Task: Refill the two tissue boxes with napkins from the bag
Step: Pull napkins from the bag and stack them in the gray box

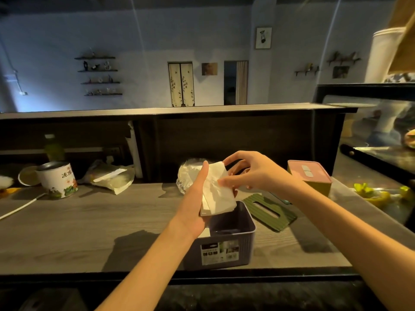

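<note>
My left hand holds a stack of white napkins upright just above the open dark purple tissue box on the wooden counter. My right hand pinches the stack's right edge and top corner. The box's green slotted lid lies flat to its right. Behind the napkins sits the clear plastic napkin bag, partly hidden. A second tissue box with a pink lid stands closed at the back right.
A printed tin can and another plastic bag with paper sit at the left. A white cable runs along the counter's left. A glass display case borders the right side.
</note>
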A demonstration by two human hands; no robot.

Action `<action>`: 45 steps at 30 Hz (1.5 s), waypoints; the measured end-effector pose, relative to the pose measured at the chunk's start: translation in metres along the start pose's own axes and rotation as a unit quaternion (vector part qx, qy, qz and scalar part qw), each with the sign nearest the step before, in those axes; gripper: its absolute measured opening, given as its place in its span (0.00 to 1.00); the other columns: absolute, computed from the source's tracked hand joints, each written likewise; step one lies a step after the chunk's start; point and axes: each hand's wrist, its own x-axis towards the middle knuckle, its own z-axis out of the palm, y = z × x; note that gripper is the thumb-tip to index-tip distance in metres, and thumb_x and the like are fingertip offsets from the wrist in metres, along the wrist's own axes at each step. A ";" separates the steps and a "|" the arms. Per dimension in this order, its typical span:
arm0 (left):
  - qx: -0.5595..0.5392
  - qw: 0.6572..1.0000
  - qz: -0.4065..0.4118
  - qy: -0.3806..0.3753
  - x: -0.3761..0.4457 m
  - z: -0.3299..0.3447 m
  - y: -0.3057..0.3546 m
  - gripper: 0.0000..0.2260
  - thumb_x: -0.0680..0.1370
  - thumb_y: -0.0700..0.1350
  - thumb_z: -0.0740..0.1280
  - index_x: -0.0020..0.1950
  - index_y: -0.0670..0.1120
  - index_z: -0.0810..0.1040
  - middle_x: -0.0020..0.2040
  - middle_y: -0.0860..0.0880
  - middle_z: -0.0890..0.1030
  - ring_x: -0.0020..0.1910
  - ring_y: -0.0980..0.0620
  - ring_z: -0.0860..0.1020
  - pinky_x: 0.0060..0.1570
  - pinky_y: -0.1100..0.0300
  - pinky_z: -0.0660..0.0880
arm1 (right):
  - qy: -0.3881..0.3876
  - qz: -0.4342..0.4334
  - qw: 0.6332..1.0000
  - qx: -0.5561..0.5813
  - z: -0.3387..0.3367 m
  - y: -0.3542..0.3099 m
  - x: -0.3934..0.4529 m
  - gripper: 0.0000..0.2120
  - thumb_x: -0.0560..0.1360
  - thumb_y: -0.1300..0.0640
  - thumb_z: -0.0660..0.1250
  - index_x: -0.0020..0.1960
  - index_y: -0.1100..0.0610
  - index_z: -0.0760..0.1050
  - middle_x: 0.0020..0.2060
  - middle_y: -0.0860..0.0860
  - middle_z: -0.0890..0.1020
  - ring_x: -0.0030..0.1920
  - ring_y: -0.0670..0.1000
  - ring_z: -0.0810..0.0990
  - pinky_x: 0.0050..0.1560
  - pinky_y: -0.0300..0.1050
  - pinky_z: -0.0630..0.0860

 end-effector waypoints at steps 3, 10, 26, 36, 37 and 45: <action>-0.014 1.000 -0.002 0.014 0.001 0.000 -0.003 0.16 0.79 0.61 0.63 0.58 0.52 0.78 0.49 0.43 0.87 0.50 0.44 0.86 0.59 0.44 0.79 | 0.035 -0.006 0.999 -0.027 0.002 0.001 -0.001 0.23 0.69 0.48 0.80 0.61 0.48 0.78 0.47 0.44 0.83 0.46 0.44 0.83 0.38 0.32 0.77; -0.044 0.999 0.012 0.007 0.000 -0.001 -0.001 0.16 0.80 0.59 0.63 0.60 0.50 0.77 0.50 0.43 0.87 0.50 0.44 0.86 0.56 0.46 0.80 | 0.055 0.007 0.998 -0.008 -0.003 -0.002 -0.002 0.18 0.68 0.50 0.81 0.55 0.46 0.79 0.40 0.44 0.84 0.38 0.41 0.83 0.32 0.29 0.75; -0.190 0.980 -0.005 -0.056 -0.008 -0.006 0.003 0.19 0.81 0.57 0.64 0.65 0.46 0.79 0.60 0.39 0.83 0.60 0.38 0.81 0.60 0.41 0.77 | -0.093 0.002 0.963 0.253 -0.020 -0.021 -0.010 0.12 0.77 0.55 0.72 0.61 0.54 0.82 0.53 0.51 0.86 0.55 0.51 0.86 0.53 0.44 0.83; -0.094 0.995 -0.004 -0.011 -0.012 0.003 0.004 0.29 0.75 0.69 0.63 0.62 0.47 0.79 0.56 0.40 0.85 0.55 0.42 0.84 0.60 0.44 0.79 | -0.042 -0.002 0.998 -0.045 0.003 -0.015 0.002 0.10 0.75 0.47 0.75 0.54 0.50 0.82 0.44 0.44 0.85 0.40 0.42 0.85 0.42 0.34 0.80; -0.091 0.996 -0.009 -0.009 -0.012 0.003 0.004 0.27 0.75 0.67 0.65 0.60 0.46 0.80 0.55 0.39 0.85 0.56 0.41 0.83 0.62 0.44 0.77 | -0.036 0.001 0.998 -0.052 0.004 -0.014 0.002 0.10 0.75 0.47 0.74 0.54 0.50 0.82 0.44 0.45 0.85 0.40 0.42 0.85 0.42 0.34 0.80; -0.037 0.999 -0.035 -0.003 -0.008 0.003 0.001 0.28 0.73 0.68 0.66 0.62 0.47 0.80 0.55 0.40 0.85 0.52 0.45 0.85 0.60 0.47 0.79 | 0.017 -0.004 0.994 -0.105 0.008 -0.008 0.004 0.15 0.74 0.44 0.74 0.57 0.48 0.79 0.46 0.45 0.82 0.44 0.43 0.82 0.41 0.32 0.76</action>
